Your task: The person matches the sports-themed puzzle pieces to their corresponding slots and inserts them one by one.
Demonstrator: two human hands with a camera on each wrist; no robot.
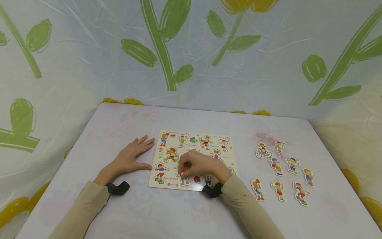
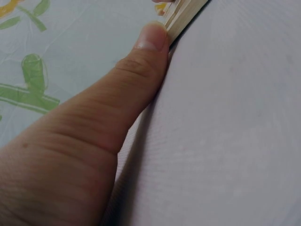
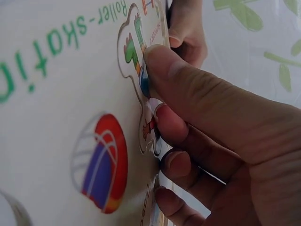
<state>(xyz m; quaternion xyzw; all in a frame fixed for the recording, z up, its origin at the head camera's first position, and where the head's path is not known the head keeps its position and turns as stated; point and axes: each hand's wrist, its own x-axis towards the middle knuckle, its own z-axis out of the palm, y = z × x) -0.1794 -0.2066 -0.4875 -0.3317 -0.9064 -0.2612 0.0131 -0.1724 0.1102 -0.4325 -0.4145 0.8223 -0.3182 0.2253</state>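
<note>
A wooden puzzle board [image 1: 194,186] with cartoon sports figures lies on the table. My right hand [image 1: 198,164] is over its lower middle; thumb and index finger pinch a roller-skater puzzle piece [image 3: 133,52] at its outlined slot beside the "Roller-skating" print. The fingers hide the middle of that piece. My left hand [image 1: 131,156] lies spread on the table at the board's left side. Its thumb [image 2: 151,40] touches the board's edge in the left wrist view. Other figures, such as a runner [image 1: 171,155] and a skateboarder [image 1: 159,173], show on the board.
Several loose figure pieces lie right of the board, among them a cyclist [image 1: 263,151], a tennis player [image 1: 279,190] and a skateboarder piece [image 1: 300,193]. The pale table [image 1: 143,215] meets a flower-patterned curtain [image 1: 98,59] at the back and sides.
</note>
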